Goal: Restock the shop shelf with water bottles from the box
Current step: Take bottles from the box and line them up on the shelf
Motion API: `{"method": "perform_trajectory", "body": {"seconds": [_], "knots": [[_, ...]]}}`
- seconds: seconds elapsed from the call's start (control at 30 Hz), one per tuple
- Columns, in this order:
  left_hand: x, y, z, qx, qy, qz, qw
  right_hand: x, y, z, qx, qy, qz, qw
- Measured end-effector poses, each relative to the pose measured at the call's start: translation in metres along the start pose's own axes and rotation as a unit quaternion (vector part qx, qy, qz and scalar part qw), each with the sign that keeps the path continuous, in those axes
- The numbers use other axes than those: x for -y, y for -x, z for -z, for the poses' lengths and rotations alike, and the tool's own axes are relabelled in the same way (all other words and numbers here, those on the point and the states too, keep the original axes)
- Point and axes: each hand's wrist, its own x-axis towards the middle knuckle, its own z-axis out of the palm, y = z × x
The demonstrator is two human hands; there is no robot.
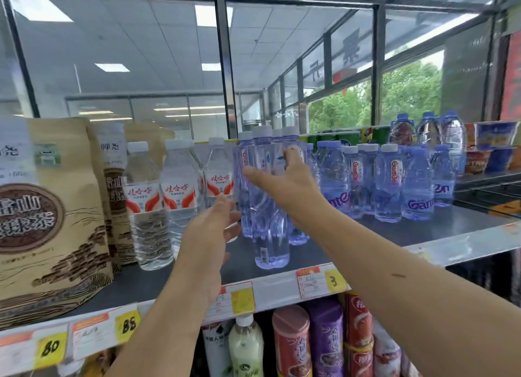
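Together, left hand [208, 235] open, right hand [287, 182] open, fingers touching tall blue bottles [271, 235]

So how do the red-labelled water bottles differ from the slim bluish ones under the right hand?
The red-labelled bottles are colourless, with a wide red-and-white label; the bluish bottles are tinted violet-blue, with only small markings. The red-labelled bottles look squatter, the bluish bottles taller and slimmer. The right hand rests on the bluish bottles, not the red-labelled bottles. Both kinds stand upright on the same shelf, with white caps.
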Motion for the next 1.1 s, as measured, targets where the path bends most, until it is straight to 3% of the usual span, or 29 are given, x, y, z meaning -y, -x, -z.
{"method": "perform_trajectory", "body": {"seconds": [0.23,0.47,0.6,0.8,1.1], "knots": [[0.006,-0.005,-0.002,-0.008,-0.009,-0.004,1.000,-0.062,0.034,0.017,0.125,0.041,-0.123,0.984],[0.008,-0.007,-0.005,0.001,0.007,0.004,1.000,-0.062,0.039,0.008,0.075,0.219,-0.076,0.970],[0.011,-0.009,-0.003,0.004,0.009,0.003,1.000,-0.063,0.034,0.013,0.097,0.214,-0.088,0.968],[0.014,-0.016,-0.004,0.010,0.018,0.010,1.000,-0.058,0.036,-0.001,0.060,0.299,-0.092,0.948],[0.014,-0.027,0.001,0.011,0.018,0.008,1.000,-0.059,0.037,-0.004,0.031,0.314,-0.065,0.947]]}}
